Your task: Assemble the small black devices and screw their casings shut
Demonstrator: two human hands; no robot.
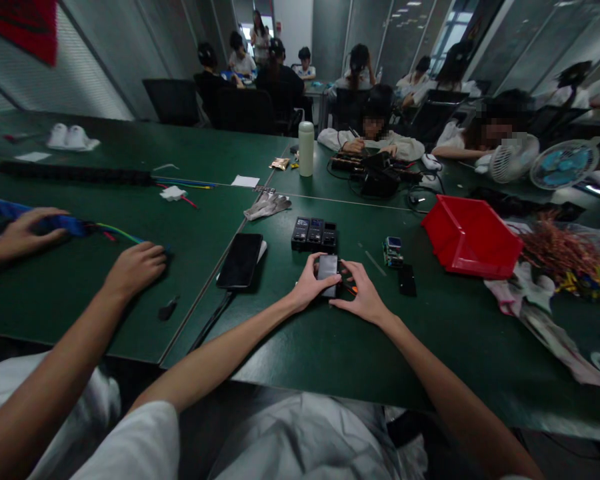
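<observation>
My left hand is closed round a small dark rectangular device, its thumb lying across the lower part. On the other side my right hand curves open, thumb and fingers apart, close to the device's right edge. Partly hidden by that hand is something with an orange tip. Just beyond the device stands a black block with several slots, resembling a battery charger. To the right lie a small circuit board with a screen and a flat black plate. A black smartphone rests to the left.
A red bin stands right, beside copper-coloured wires and work gloves. A pale bottle and grey glove sit farther back. At left, a co-worker's hands handle a blue-wrapped cable. Another person sits opposite.
</observation>
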